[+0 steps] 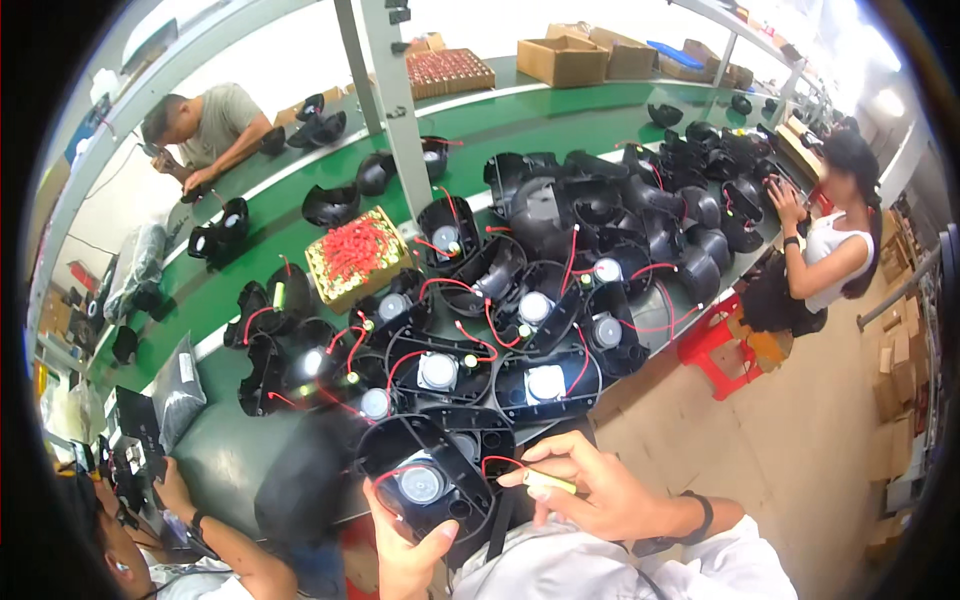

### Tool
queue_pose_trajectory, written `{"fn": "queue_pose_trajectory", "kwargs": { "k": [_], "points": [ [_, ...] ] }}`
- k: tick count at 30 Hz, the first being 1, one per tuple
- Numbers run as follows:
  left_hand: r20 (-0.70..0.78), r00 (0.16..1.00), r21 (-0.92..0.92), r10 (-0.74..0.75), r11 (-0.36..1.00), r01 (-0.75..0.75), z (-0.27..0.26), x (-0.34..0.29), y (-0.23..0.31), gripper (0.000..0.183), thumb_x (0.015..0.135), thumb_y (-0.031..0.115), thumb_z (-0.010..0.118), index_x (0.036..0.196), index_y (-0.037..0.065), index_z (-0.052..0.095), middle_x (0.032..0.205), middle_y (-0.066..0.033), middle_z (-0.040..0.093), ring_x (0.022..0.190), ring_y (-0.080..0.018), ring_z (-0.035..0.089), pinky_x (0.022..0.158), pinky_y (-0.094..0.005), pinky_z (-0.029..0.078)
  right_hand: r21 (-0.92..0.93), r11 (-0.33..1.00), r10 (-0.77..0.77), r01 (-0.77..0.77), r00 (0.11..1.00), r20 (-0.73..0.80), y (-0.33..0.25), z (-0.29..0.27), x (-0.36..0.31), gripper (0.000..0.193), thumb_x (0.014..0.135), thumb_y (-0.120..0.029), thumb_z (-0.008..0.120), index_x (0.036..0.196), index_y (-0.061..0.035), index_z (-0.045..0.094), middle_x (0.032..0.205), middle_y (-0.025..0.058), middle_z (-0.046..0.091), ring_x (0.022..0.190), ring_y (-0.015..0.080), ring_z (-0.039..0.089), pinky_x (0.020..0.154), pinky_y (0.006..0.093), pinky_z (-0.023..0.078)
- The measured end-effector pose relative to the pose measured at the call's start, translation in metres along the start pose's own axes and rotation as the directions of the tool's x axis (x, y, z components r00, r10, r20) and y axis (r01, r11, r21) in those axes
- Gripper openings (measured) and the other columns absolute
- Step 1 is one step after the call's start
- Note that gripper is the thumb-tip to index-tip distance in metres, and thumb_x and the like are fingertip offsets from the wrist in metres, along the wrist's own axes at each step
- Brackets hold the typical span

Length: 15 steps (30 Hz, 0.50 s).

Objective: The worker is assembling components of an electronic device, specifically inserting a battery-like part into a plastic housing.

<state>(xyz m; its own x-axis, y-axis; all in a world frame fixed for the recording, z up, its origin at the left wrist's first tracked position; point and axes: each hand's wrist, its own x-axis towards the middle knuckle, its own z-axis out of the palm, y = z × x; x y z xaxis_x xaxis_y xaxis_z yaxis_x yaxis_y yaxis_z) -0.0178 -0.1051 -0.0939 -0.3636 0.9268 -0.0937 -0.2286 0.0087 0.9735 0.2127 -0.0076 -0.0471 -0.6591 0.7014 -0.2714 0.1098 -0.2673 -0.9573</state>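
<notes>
My left hand (418,552) grips the lower edge of a black plastic speaker housing (380,448), its thumb on the front rim. A round grey speaker (421,484) is set in that housing. To the right, my right hand (605,492) pinches a yellow-green battery cell (549,482) between thumb and fingers. From the cell's end a red wire (500,460) loops back toward the housing; where it ends is hidden. Just beyond lies another open black housing (545,384) with a speaker and red wire.
Many black housings with red wires crowd the bench. A box of red-wired cells (358,258) stands by a metal post (402,130). Behind runs a green conveyor belt (480,125). People sit at left, far left and right; a red stool (716,350) stands at right.
</notes>
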Motion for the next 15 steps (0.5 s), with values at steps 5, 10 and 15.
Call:
{"fn": "queue_pose_trajectory", "kwargs": {
  "k": [5,10,15],
  "points": [
    [0.042,0.998,0.175,-0.044,0.984,0.036,-0.004,0.008,0.028,0.106,0.083,0.03,0.08,0.163,0.009,0.014,0.152,-0.0165,0.044,0.136,-0.033,0.047,0.112,-0.0429,0.041,-0.292,0.891,-0.376,0.349,0.926,-0.039,-0.003,0.005,0.013,0.029,0.106,-0.008,0.053,0.126,0.0035,0.035,0.093,0.0103,0.062,0.084,0.0135,0.064,0.077,0.0289,0.05],
    [-0.082,0.995,-0.045,0.05,0.998,-0.054,0.012,0.015,0.04,0.085,0.071,0.001,0.073,0.147,-0.001,0.035,0.129,-0.0179,0.058,0.119,-0.0287,0.061,0.106,-0.0408,0.048,-0.324,0.851,-0.439,0.413,0.898,-0.009,-0.011,0.011,0.018,0.036,0.102,-0.003,0.058,0.122,0.0008,0.028,0.095,0.0138,0.062,0.087,0.0139,0.062,0.081,0.0303,0.05],
    [0.036,0.995,-0.259,-0.088,0.961,0.095,0.005,0.02,0.026,0.086,0.072,-0.001,0.073,0.149,-0.003,0.036,0.131,-0.0176,0.058,0.126,-0.0269,0.057,0.109,-0.0404,0.045,-0.239,0.71,-0.696,0.663,0.712,-0.091,0.001,0.011,0.038,0.024,0.099,-0.005,0.062,0.115,0.0004,0.044,0.097,0.0119,0.06,0.085,0.0147,0.061,0.082,0.0292,0.05]
  ]
}}
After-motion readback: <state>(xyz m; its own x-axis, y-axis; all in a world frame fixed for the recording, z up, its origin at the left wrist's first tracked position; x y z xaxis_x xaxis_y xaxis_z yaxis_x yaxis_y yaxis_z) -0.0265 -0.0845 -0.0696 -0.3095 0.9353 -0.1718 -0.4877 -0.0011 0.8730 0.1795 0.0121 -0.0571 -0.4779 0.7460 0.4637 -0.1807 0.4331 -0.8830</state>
